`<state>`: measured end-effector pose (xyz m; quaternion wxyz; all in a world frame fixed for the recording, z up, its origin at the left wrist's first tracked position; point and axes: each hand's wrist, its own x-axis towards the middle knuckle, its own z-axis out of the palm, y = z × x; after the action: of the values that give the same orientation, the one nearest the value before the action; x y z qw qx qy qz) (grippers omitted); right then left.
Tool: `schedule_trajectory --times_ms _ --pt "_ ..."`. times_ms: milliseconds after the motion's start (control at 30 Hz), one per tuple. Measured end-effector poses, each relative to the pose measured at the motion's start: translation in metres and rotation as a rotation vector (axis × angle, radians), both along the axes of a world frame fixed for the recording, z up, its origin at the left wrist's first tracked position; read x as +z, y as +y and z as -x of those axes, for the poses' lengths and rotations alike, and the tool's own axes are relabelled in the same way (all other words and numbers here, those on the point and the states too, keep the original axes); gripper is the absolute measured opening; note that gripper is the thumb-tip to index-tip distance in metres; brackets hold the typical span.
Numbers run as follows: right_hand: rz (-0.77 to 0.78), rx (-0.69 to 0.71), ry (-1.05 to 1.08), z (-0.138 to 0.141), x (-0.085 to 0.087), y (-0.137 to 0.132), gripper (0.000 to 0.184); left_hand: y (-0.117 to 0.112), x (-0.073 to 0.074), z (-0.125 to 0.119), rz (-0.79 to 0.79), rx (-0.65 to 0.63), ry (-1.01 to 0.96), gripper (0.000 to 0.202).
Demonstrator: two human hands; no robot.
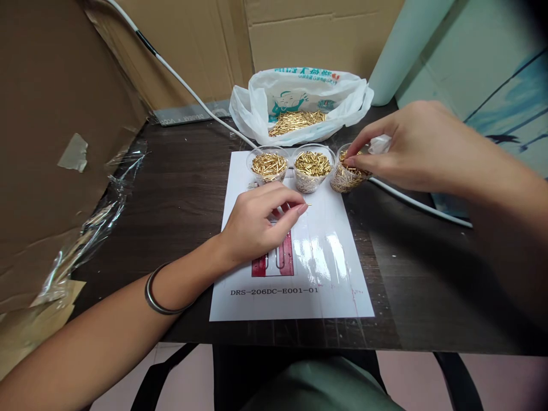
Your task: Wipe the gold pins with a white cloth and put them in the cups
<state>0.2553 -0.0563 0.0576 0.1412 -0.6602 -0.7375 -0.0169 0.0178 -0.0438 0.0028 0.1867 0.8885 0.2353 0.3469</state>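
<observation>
Your left grip [265,220] is closed to a fine pinch, thumb against forefinger, on a thin, gold-coloured metal pin [310,204]; its tip pokes out past your fingertips over the sheet, perhaps held that way to leave that end free. Your right grip [422,145] is drawn nearly together at the mouth of a clear, round plastic cup [345,185] filled with small gold-coloured pieces; I cannot tell whether it has hold of one. Two more filled cups, the middle cup [310,184] and the left cup [258,177], complete the row, probably so each kind stays apart and within your reach. Beneath your left grip lies a white, glossy printed sheet [351,285], likely placed there for reference. Behind the cups, a white plastic bag with green print [256,114] gapes on the dark, wood-grained tabletop [171,188], seemingly left open for access to the loose gold-coloured pins [297,122] inside
</observation>
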Motion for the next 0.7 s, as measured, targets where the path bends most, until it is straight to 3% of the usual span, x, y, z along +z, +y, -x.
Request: schedule_trajectory --times_ms 233,367,500,700 --pt "-0.251 -0.002 0.058 0.009 0.007 -0.008 0.016 0.0 0.0 -0.001 0.007 0.02 0.013 0.007" --pt "-0.398 0.149 0.3 0.04 0.002 -0.027 0.013 0.0 -0.001 0.0 0.023 0.034 -0.014 0.007" --pt "-0.309 0.266 0.721 0.071 -0.026 -0.044 0.006 0.0 -0.003 0.001 0.036 0.06 -0.075 0.006" --pt "-0.063 0.206 1.25 0.082 -0.064 -0.047 0.007 0.0 -0.005 0.001 0.064 0.117 -0.13 0.007"
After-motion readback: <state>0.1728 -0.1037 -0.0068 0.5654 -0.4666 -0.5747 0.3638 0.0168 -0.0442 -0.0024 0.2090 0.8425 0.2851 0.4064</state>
